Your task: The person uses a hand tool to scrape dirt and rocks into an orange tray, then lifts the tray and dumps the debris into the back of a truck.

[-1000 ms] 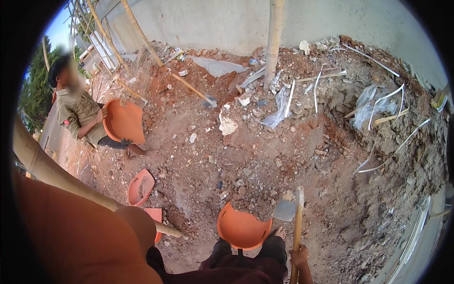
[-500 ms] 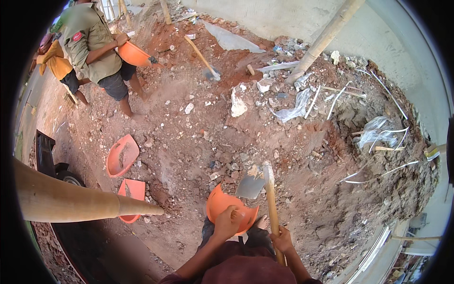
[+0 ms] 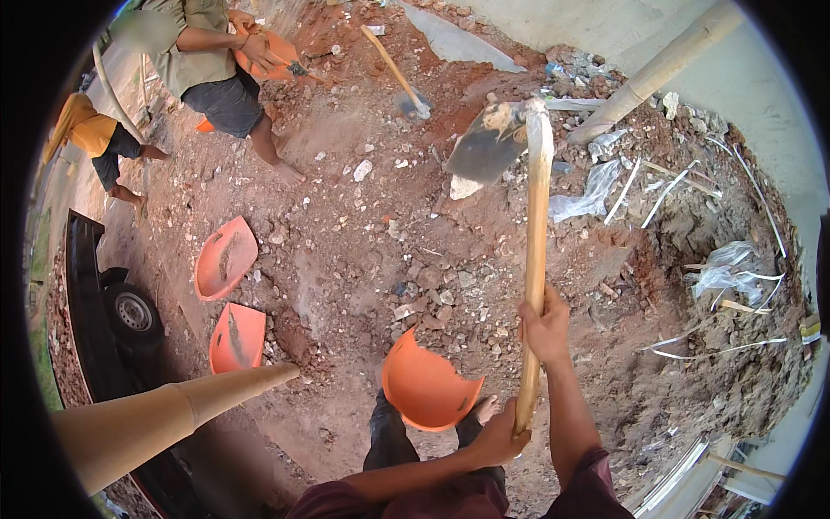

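Note:
A hoe (image 3: 536,233) with a pale wooden handle and a broad, dirt-smeared metal blade is raised in front of me. My left hand (image 3: 500,437) is closed round the bottom end of the handle. Higher up the handle, my right hand (image 3: 545,327) grips it too. The blade hangs over the rubble, well above my feet. Between my legs stands an orange plastic scoop (image 3: 428,381), its open side facing away from me; neither hand touches it.
Two more orange scoops (image 3: 226,258) with dirt in them lie at left, near a bamboo pole (image 3: 199,406) and a truck wheel (image 3: 134,310). A co-worker (image 3: 212,78) holds an orange scoop at upper left; another person (image 3: 95,130) is behind. A second hoe (image 3: 393,73) lies farther off.
My left hand has left the orange scoop and taken the hoe handle's lower end. My right hand has moved up the handle, and the hoe has risen from the ground.

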Motion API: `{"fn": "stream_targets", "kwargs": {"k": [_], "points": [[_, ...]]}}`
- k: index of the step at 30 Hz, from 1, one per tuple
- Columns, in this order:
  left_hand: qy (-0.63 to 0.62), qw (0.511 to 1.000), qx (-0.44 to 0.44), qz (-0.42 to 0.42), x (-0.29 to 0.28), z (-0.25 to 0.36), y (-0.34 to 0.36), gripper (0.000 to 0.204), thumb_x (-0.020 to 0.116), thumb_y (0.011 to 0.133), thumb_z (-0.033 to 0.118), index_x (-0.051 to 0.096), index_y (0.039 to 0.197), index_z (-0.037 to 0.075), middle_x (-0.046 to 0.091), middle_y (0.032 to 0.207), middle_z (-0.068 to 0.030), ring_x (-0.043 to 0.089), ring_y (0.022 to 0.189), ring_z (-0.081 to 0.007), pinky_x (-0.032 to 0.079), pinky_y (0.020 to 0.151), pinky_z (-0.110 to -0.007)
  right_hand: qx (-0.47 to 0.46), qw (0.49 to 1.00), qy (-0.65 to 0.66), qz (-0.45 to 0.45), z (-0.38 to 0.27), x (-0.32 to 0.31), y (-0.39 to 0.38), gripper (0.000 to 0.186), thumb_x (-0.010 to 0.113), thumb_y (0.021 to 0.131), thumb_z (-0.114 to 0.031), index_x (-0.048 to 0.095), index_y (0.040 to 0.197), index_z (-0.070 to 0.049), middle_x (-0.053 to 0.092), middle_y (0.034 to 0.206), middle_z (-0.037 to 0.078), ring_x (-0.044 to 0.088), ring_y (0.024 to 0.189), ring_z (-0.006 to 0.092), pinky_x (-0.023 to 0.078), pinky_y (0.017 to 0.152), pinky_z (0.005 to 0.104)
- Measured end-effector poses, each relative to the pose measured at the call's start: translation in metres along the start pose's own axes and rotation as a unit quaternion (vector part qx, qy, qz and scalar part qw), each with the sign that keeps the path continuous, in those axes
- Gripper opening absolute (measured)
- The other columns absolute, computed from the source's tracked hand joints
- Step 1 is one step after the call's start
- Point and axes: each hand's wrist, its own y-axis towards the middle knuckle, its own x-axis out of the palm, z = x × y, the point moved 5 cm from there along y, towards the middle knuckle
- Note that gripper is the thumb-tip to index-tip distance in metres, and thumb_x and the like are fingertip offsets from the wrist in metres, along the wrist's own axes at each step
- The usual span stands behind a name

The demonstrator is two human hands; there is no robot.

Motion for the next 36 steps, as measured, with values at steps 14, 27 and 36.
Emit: {"fn": "stream_targets", "kwargs": {"k": [14, 27, 36], "points": [[0.142, 0.961, 0.042, 0.232, -0.123, -0.121, 0.299, 0.029, 0.065, 0.081, 0.006, 0.057, 0.108, -0.002, 0.065, 0.081, -0.0166, 0.068, 0.075, -0.0282, 0.052, 0.067, -0.041, -0.034, 0.968, -0.241, 0.055, 0.161, 0.047, 0.268, 0.051, 0.06, 0.094, -0.04, 0.056, 0.11, 0.008, 0.069, 0.09, 0.025, 0.073, 0.079, 0.0358, 0.058, 0.075, 0.0437], [0.18, 0.971, -0.046, 0.15, -0.037, -0.116, 0.213, 0.04, 0.068, 0.081, 0.012, 0.05, 0.113, -0.003, 0.067, 0.081, -0.0272, 0.068, 0.076, -0.0457, 0.054, 0.072, -0.053, -0.009, 0.983, -0.177, 0.046, 0.172, -0.01, 0.155, 0.028, 0.06, 0.098, -0.026, 0.055, 0.1, 0.002, 0.062, 0.071, 0.013, 0.063, 0.059, 0.023, 0.05, 0.054, 0.0387], [0.086, 0.984, -0.097, 0.12, 0.009, -0.159, 0.111, 0.039, 0.068, 0.08, 0.013, 0.051, 0.112, 0.0, 0.064, 0.072, -0.025, 0.066, 0.073, -0.0465, 0.052, 0.066, -0.054, -0.012, 0.977, -0.208, 0.052, 0.226, -0.016, 0.036, 0.025, 0.062, 0.097, -0.022, 0.055, 0.098, 0.002, 0.06, 0.069, 0.01, 0.058, 0.058, 0.0192, 0.045, 0.053, 0.037]]}}
